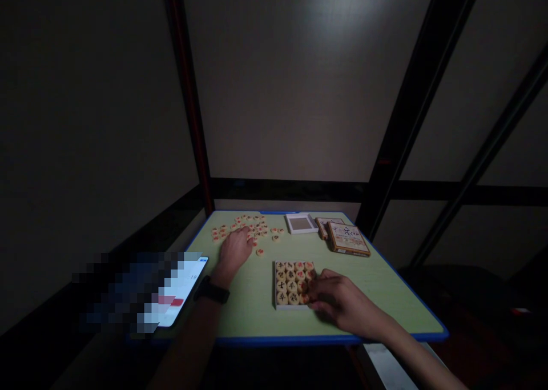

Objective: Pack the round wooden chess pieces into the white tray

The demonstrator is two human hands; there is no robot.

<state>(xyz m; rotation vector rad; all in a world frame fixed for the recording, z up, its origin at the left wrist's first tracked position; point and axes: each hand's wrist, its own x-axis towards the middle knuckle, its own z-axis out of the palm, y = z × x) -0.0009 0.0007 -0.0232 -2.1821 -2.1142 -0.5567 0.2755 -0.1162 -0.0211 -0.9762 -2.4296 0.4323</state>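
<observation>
A small white tray (276,287) on the green table holds rows of round wooden game pieces with red and black marks. My right hand (338,301) rests at the tray's right side, fingers bent against the pieces there. My left hand (234,252), a dark watch on its wrist, reaches forward into a scatter of loose round pieces (250,227) at the table's far left. Its fingers are curled down over the pieces; what they hold is hidden.
The green table (385,287) has a blue rim. A white square lid (301,223) and two orange-edged boxes (347,238) lie at the far edge. A lit phone (184,290) sits at the left corner. Dark frame posts rise behind the table.
</observation>
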